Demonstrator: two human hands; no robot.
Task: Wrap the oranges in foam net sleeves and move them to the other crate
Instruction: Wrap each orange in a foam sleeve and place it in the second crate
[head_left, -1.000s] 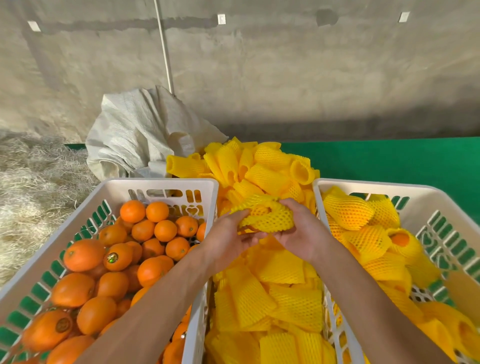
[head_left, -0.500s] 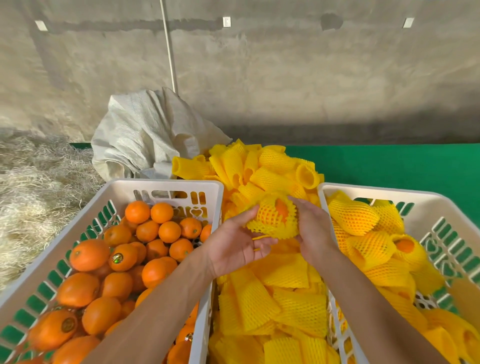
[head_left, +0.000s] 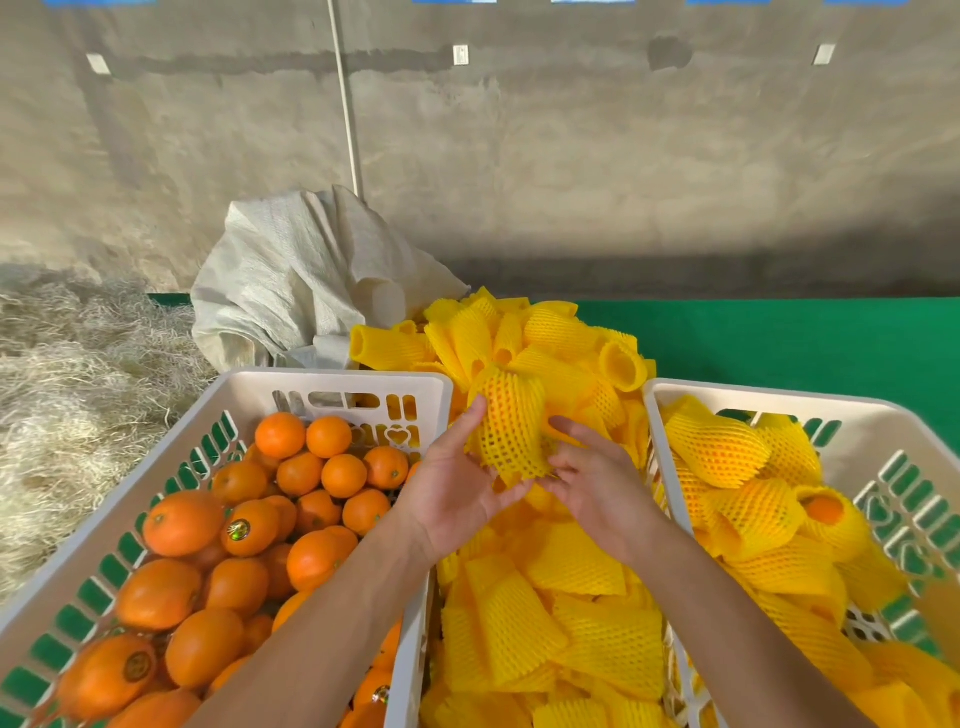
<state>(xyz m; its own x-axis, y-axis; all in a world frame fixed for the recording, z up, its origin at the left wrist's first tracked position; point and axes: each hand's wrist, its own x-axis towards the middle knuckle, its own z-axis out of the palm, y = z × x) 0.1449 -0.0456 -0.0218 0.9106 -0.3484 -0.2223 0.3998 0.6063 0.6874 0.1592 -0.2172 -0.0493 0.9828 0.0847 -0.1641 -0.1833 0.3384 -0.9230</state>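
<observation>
Concrete wall (head_left: 571, 156): rough, grey, across the upper frame. Green mat (head_left: 779, 338): flat, centre right. Left crate (head_left: 332, 382): white slotted plastic, lower left, heaped with smooth bare oranges (head_left: 239, 587). Right crate (head_left: 779, 397): same make, lower right, holding netted oranges (head_left: 753, 514). Loose sleeves (head_left: 571, 623): yellow foam mesh tubes, piled between the crates. Woven sack (head_left: 291, 280): white, crumpled, centre left. Straw (head_left: 78, 389): left edge. Wrapped orange (head_left: 506, 431): round, mesh-covered, centre frame above the pile. Left hand (head_left: 457, 488): fingers curled under it. Right hand (head_left: 592, 483): fingers relaxed, tips touching the sleeve's lower edge.
</observation>
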